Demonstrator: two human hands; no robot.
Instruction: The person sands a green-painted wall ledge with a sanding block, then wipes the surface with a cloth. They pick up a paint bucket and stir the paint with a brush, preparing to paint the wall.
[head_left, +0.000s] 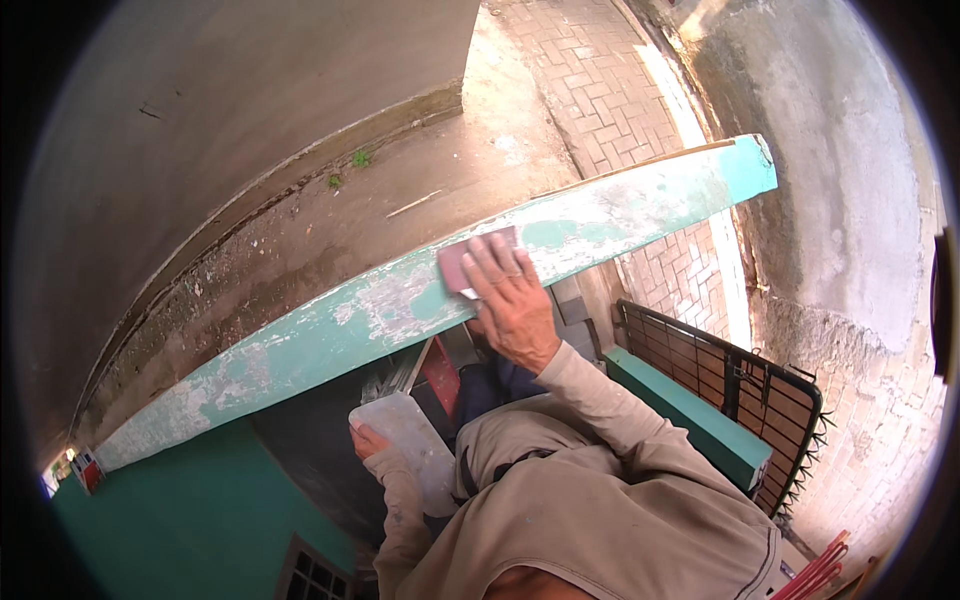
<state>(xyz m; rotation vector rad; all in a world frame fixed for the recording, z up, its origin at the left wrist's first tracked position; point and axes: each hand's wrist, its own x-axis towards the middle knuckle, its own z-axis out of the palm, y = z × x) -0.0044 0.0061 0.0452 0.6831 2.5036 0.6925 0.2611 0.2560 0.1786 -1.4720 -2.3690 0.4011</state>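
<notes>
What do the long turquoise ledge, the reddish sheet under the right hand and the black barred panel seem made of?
Long turquoise ledge: painted, flaking to pale patches; underneath perhaps plaster or wood, unclear.
Reddish sheet: likely sandpaper, thin and matte.
Black barred panel: probably dark-coated metal, given its slim, rigid-looking bars.

There are two hands [518, 305], one reddish sheet [456, 262], one plate [408, 445] at seven o'clock, one grille [733, 385] at four, two weeds [361, 158] near eleven.
</notes>
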